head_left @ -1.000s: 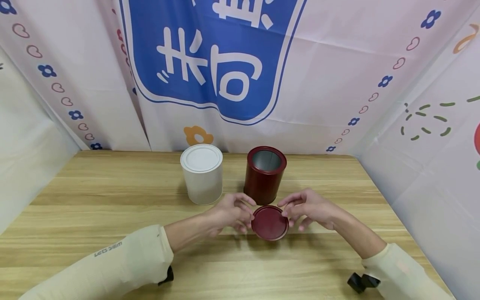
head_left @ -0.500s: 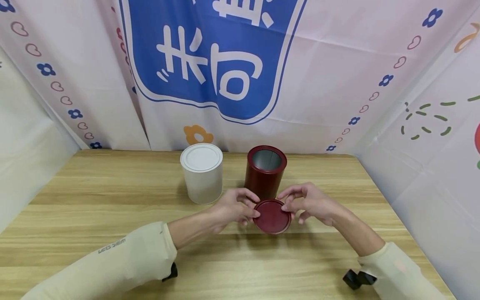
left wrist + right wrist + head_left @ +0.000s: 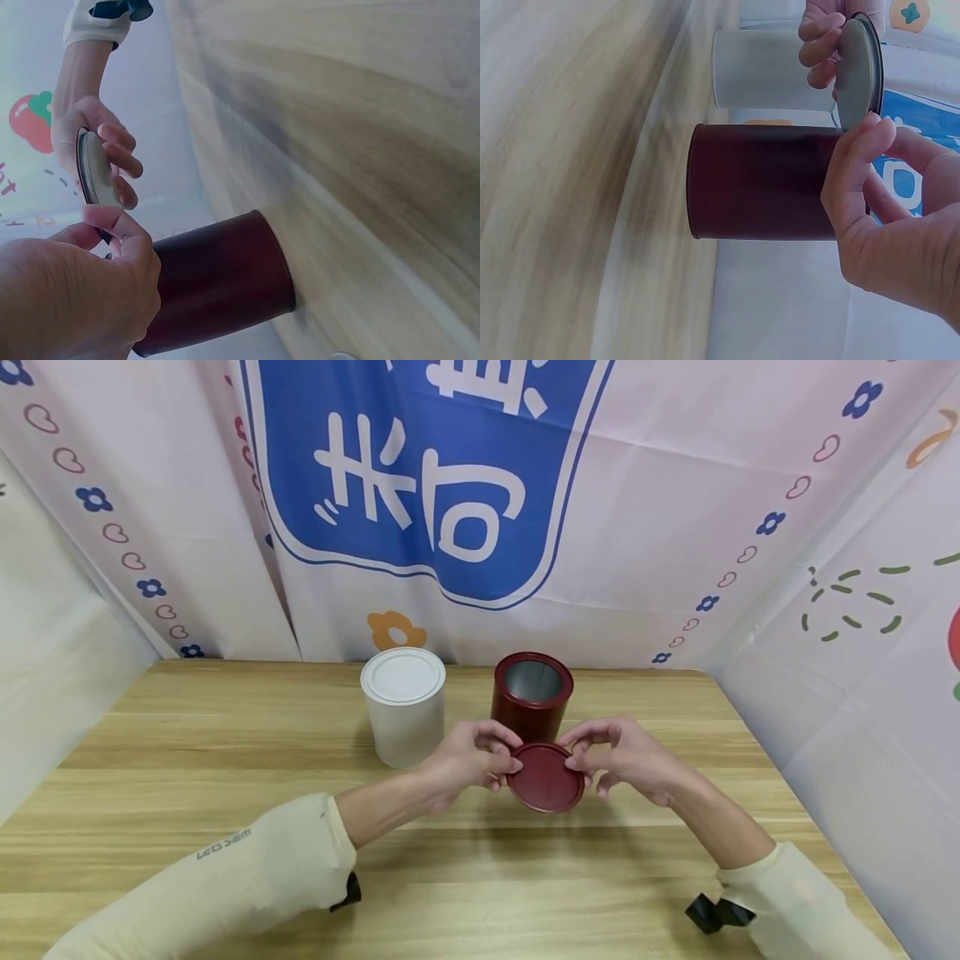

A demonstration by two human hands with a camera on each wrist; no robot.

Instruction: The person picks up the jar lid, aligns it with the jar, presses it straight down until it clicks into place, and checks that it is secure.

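Note:
A round dark red lid [image 3: 546, 778] is held between both hands, in front of the red can. My left hand [image 3: 474, 760] pinches its left edge, thumb on the upper face. On the opposite edge, my right hand [image 3: 624, 762] pinches it the same way. The lid is clear of the table, and its pale metal underside [image 3: 856, 75] shows in the right wrist view. Behind it stands the uncovered dark red can [image 3: 529, 710], upright, its grey inside visible from above. The lower front of that can is hidden by the lid and hands in the head view.
A white can [image 3: 405, 718] with its lid on stands left of the red can, close behind my left hand. Both cans stand on a wooden table [image 3: 187, 743]. Printed cloth [image 3: 622, 552] hangs along the table's back edge, with more cloth at both sides.
Both hands have moved the lid upward in the head view, toward the red can. Their fingers have closed onto its edges. The cans have stayed where they were.

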